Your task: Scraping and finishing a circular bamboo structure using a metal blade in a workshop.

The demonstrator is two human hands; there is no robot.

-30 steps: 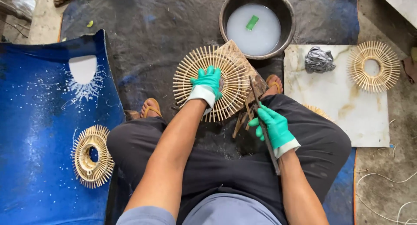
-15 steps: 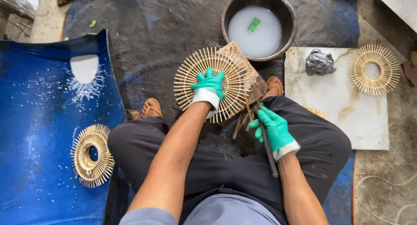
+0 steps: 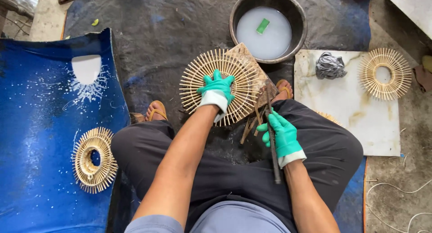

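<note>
On the dark tarp (image 3: 148,39) spread over the ground, the person sits with knees apart in dark trousers, sandalled feet showing just past them. The right hand (image 3: 282,136), in a green glove, is closed around a thin dark rod (image 3: 272,138) that runs from near the right thigh up towards the wooden block (image 3: 256,73); a few loose sticks (image 3: 250,125) lie just beside it. Beyond the knees, the left hand (image 3: 217,91), also gloved in green, presses flat with spread fingers on the centre of a round wicker ring (image 3: 225,87) made of radiating sticks, gripping nothing but holding it down; the ring rests partly on the wooden block, near the middle of the tarp. To the left, a blue plastic sheet (image 3: 40,125) speckled with white carries a stack of similar rings (image 3: 93,160) near its right edge. To the right, a pale stone slab (image 3: 348,111) bears a crumpled grey rag (image 3: 329,65) at its far edge, and another ring (image 3: 385,73) overlaps its far right corner. Farthest off, at the far edge of the tarp, a round metal basin (image 3: 268,25) holds milky liquid with a small green piece (image 3: 263,25) floating in it.
</note>
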